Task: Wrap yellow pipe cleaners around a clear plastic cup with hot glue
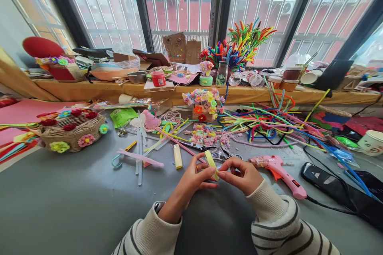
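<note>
The yellow strip [212, 165] looks unfinished, held above the table's [77, 203] near side: the left hand [198, 173] grasps it, the right hand's [241, 175] fingers seemingly pinching its lower end. Toward the far left corner, the basket [73, 142] already bears flowers [86, 140]; the glue gun [277, 165] lies untouched.

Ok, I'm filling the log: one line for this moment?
left hand: holding yellow strip; right hand: at its lower end; glue gun: on table
</note>
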The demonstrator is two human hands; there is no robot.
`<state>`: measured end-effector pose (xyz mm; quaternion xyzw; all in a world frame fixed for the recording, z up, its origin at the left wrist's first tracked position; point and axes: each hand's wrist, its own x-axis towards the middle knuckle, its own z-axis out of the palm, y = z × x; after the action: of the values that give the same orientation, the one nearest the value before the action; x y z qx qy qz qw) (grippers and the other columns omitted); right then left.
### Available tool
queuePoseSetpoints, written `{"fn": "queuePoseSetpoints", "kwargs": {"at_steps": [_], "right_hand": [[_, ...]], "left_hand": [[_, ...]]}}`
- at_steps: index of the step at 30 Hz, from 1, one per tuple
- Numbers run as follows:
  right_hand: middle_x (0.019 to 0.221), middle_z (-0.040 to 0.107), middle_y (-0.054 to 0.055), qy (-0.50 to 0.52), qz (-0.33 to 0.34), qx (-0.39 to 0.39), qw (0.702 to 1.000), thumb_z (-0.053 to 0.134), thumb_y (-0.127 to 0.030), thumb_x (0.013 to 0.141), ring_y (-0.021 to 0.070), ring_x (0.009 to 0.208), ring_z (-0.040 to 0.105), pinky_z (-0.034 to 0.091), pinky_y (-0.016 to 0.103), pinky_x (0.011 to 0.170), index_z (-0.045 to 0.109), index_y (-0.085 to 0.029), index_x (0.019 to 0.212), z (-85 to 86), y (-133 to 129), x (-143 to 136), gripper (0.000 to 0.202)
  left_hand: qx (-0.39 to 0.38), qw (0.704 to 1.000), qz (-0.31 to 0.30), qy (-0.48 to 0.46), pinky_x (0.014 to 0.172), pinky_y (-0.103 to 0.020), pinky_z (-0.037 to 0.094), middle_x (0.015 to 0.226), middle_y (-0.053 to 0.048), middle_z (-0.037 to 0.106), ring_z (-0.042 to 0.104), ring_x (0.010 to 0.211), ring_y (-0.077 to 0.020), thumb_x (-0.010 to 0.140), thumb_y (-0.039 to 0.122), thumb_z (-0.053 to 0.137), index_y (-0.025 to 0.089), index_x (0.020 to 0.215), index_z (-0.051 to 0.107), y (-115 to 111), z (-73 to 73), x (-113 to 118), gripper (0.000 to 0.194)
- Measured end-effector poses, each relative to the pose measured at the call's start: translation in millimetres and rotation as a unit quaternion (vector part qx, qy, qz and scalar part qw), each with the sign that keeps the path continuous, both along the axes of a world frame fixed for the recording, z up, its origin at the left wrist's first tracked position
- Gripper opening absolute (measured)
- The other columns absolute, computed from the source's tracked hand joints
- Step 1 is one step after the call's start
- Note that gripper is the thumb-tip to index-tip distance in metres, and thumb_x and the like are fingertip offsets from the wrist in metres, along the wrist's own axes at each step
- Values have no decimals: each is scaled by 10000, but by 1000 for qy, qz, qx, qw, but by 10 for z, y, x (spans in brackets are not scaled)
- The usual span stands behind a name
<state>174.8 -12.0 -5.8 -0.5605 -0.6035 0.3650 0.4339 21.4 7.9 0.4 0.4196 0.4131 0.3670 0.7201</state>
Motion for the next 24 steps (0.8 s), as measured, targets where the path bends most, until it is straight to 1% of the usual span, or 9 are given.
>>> {"fn": "queuePoseSetpoints", "kwargs": {"at_steps": [5, 10, 15, 18, 21, 24], "right_hand": [[605, 489, -13, -10, 4, 10, 1000, 620, -390, 599, 74, 494, 316, 285, 235, 484, 620, -169, 627, -11, 10, 4, 223], [636, 512, -7, -4, 14, 6, 1000, 621, -379, 604, 75, 501, 323, 298, 239, 498, 632, -169, 641, -9, 11, 19, 214], [649, 529, 1, -6, 30, -13, 999, 607, -399, 616, 86, 526, 367, 320, 237, 500, 639, -171, 656, 13, 16, 50, 234], [660, 547, 12, -8, 45, -22, 999, 587, -421, 633, 104, 567, 419, 338, 236, 510, 639, -175, 669, 10, 25, 59, 253], [662, 560, 20, 9, 28, -5, 1000, 570, -408, 640, 118, 598, 451, 339, 240, 521, 635, -173, 647, -2, 24, 44, 244], [643, 542, 7, 9, 19, 0, 1000, 575, -411, 628, 98, 543, 409, 320, 238, 494, 635, -175, 640, -9, 15, 23, 243]], "left_hand": [[1, 1000, -1, 10, 606, -298, 502, 927, -81, 529, 571, 651, -128, 588, 300, 667, 170, 1141, 297, 15, -9, 4, 678], [2, 1000, 3, 12, 630, -314, 503, 940, -86, 528, 584, 674, -140, 595, 291, 663, 173, 1144, 302, 19, -9, -2, 668], [4, 1000, -2, 4, 614, -302, 501, 928, -84, 529, 576, 668, -134, 598, 292, 664, 169, 1125, 306, 12, -6, -3, 649], [4, 1000, 3, 5, 611, -301, 501, 940, -83, 529, 584, 691, -148, 598, 295, 666, 178, 1113, 321, -1, 5, -5, 631], [6, 1000, 6, 4, 627, -322, 504, 945, -86, 531, 589, 688, -156, 602, 300, 663, 178, 1113, 324, -8, 10, -6, 626], [6, 1000, 10, 2, 643, -339, 502, 934, -83, 537, 594, 680, -158, 591, 306, 673, 181, 1120, 324, -5, 1, -6, 646]]}}
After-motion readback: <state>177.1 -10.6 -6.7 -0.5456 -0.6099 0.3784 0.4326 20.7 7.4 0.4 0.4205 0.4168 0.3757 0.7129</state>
